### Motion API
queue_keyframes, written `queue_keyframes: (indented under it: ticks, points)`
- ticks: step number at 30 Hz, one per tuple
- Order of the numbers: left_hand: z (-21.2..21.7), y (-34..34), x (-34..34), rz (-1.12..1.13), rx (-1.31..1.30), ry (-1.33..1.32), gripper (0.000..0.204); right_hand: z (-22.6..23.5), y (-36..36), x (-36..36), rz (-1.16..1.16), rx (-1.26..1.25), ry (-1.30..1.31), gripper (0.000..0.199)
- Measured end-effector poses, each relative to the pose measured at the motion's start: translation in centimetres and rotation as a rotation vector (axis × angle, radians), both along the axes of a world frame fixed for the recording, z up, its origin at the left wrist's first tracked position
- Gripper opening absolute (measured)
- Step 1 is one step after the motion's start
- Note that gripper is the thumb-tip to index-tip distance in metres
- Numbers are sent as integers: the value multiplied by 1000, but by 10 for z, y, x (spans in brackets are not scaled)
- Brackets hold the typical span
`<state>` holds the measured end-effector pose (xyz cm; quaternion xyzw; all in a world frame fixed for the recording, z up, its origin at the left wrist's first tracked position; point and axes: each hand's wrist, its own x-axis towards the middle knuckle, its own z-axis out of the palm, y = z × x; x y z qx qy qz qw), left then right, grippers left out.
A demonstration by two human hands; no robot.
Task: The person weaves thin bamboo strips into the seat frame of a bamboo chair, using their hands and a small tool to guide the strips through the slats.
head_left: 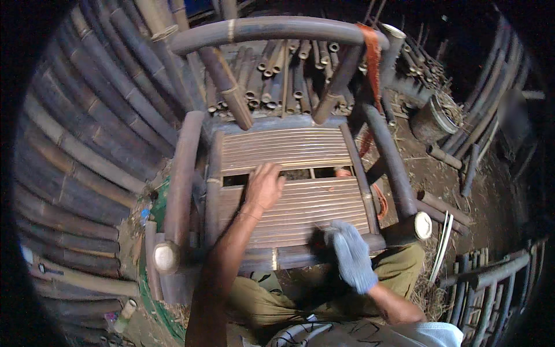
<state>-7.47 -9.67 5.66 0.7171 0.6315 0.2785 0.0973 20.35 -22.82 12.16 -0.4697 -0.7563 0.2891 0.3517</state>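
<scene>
In front of me stands a dark bamboo armchair (pixel 292 28) with a seat of thin bamboo slats (pixel 295 205). A gap crosses the seat between its back and front slat sections. At that gap is my bare left hand (pixel 266 182), its fingers bent together and their tips hidden. My right hand (pixel 350 257), in a grey-blue work glove, is closed above the seat's front right edge. Beside its fingers is a dark blur; what it holds is too indistinct to name. An orange strip (pixel 371 63) hangs from the right end of the chair's top rail.
Thick bamboo poles (pixel 87 156) are stacked along the left. Cut bamboo tubes (pixel 269 87) lie in a pile behind the chair. A bucket (pixel 435 118) stands tipped at the right. Bamboo frames (pixel 497 274) and two pale strips (pixel 443 246) lie at the lower right.
</scene>
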Motion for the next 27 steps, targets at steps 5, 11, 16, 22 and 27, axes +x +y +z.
queue_keyframes:
  ticks: [5, 11, 16, 22, 27]
  points:
    - [9, 22, 112, -369, 9, 47, 41, 54, -95, 111, 89, -415, -726, 41]
    - [51, -3, 197, -684, -89, 25, 20, 129, -112, 148, -547, 133, -562, 89]
    - [143, -59, 226, -903, 202, -89, 16, 133, 4, 111, -140, 334, -394, 89]
    - [180, 14, 75, -408, 282, -257, 19, 161, 126, 109, -43, -118, 28, 30]
    - [75, 44, 14, 45, -427, -83, 30, 119, 217, 84, -451, 266, -557, 33]
